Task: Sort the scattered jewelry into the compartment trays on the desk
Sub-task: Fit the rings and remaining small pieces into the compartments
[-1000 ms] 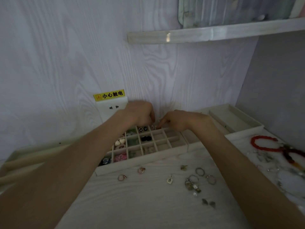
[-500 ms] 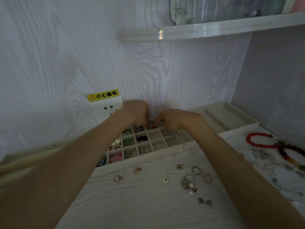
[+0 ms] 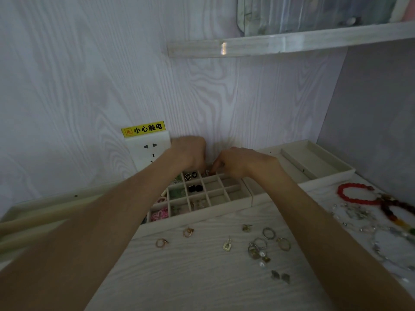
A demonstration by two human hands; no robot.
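A cream compartment tray [image 3: 202, 213] stands against the back wall, with small jewelry in several cells. Both my hands reach over its far row. My left hand [image 3: 190, 151] has its fingers curled down over a back cell. My right hand [image 3: 240, 162] pinches a small piece of jewelry [image 3: 210, 172] at the fingertips, right beside the left hand's fingers. Loose rings [image 3: 268, 233], a square pendant [image 3: 227, 245] and small earrings [image 3: 187, 232] lie scattered on the desk in front of the tray.
A long shallow tray [image 3: 314, 162] sits at the back right. A red bead bracelet [image 3: 354, 194] and a pile of chains and beads [image 3: 381, 221] lie at the right. A wall socket [image 3: 148, 149] with a yellow label is behind the left hand. A shelf [image 3: 269, 44] hangs overhead.
Both hands stay over the tray's back row; their fingertips have drawn a little closer together. The view has shifted slightly.
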